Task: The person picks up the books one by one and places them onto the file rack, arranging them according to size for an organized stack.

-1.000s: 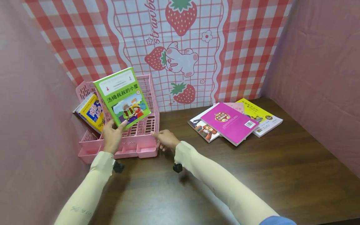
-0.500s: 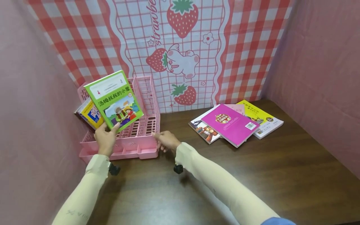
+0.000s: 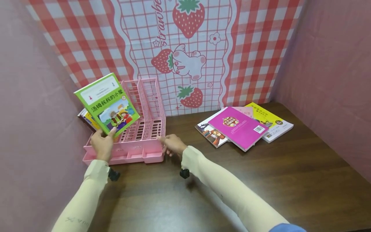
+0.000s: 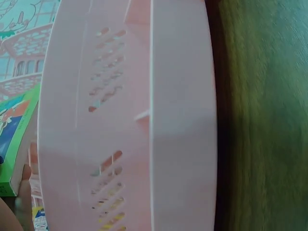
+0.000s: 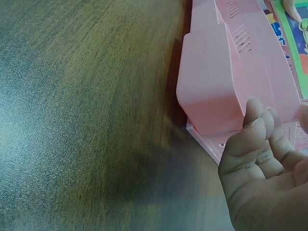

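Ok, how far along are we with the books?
Apparently done: a yellow-and-blue book sits in the left end of the pink rack. In hand: the left hand holds the green book by the rack, the right hand its front corner. Probably remaining: the overlapping books on the table.

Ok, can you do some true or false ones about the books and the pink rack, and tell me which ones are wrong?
1. The left hand holds the green book. True.
2. The magenta book lies on top of other books. True.
3. The right hand holds the magenta book. False: it is at the front corner of the pink rack.
4. The pink rack stands to the right of the magenta book. False: it stands to the left.
5. The checked cloth has strawberries on it. True.
6. The green book lies flat on the table. False: it is held up, tilted.
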A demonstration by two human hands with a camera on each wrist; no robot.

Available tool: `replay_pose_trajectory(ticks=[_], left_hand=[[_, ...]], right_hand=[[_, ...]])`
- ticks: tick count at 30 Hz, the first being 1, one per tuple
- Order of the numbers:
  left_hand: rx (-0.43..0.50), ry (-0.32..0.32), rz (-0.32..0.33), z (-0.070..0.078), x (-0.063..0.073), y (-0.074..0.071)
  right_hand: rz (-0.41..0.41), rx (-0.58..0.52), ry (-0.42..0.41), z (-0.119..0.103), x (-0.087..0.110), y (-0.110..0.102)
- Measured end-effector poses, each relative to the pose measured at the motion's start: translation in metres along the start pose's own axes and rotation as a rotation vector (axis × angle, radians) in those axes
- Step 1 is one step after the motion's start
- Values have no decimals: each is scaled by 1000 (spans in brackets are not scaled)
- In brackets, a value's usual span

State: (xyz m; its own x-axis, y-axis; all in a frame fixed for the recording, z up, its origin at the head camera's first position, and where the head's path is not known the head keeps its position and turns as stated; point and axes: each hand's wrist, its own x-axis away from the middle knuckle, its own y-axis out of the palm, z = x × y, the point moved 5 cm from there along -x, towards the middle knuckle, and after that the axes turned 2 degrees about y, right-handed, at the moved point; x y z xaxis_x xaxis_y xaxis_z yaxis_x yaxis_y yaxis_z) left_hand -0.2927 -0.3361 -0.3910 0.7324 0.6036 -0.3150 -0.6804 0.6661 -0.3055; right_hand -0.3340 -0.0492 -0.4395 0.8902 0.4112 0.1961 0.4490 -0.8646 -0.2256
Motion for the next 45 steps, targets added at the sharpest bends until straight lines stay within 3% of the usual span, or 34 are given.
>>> replay_pose_trajectory(ticks=[5,11,20,25,37,45], left_hand=[[-45,21,26,0,0,-3],[-34,24,59,-3,-1,-8],[-21,-7,170,-14,-6,-21],[-54,-29,197,-18,-8,-29],[-135,-83,128,-23,-15,-27],[-331,-110,-85,-17,-30,-7]], right_hand=[[3,2,0,1,-2,-3],[-2,-3,6,2,-1,-3],[-8,-5,14,1,1,-3],[-5,-6,8,-1,2,-3],[-5,-10,8,1,-2,-1],[-13,-26,15,1,-1,-1]])
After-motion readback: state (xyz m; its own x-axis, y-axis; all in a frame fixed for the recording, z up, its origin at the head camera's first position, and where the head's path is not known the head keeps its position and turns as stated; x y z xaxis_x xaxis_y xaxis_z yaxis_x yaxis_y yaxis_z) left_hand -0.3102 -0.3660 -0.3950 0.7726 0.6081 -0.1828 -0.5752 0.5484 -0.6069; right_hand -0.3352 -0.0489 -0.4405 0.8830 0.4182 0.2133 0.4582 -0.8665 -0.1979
